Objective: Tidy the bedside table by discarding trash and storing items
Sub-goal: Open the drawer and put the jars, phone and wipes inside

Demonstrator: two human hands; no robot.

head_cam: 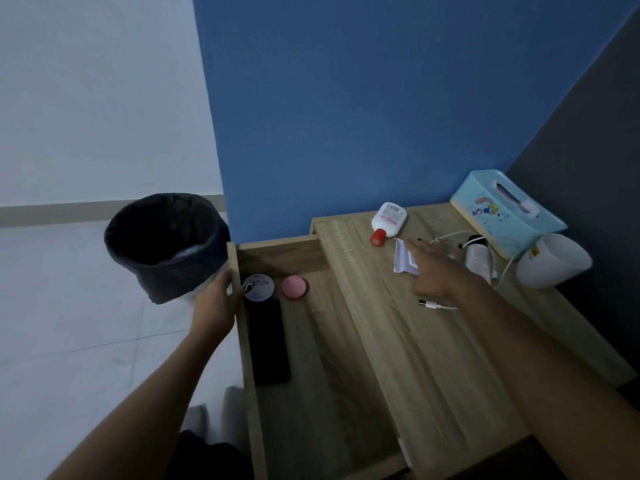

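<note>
The wooden bedside table (398, 306) has its drawer (311, 375) pulled out to the left. My left hand (216, 303) grips the drawer's front panel. Inside the drawer lie a round white tin (259, 287), a pink round case (293, 286) and a flat black object (268, 341). My right hand (434, 268) reaches over the tabletop with fingers spread, holding nothing, just above a crumpled white wrapper (403, 259). A white bottle with a red cap (386, 221) lies beyond it. A white charging cable (440, 306) runs under my wrist.
A bin with a black liner (166, 237) stands on the floor left of the drawer. A turquoise tissue box (505, 209), a white cup on its side (554, 259) and a small dark-capped bottle (478, 258) sit at the table's back right. Blue wall behind.
</note>
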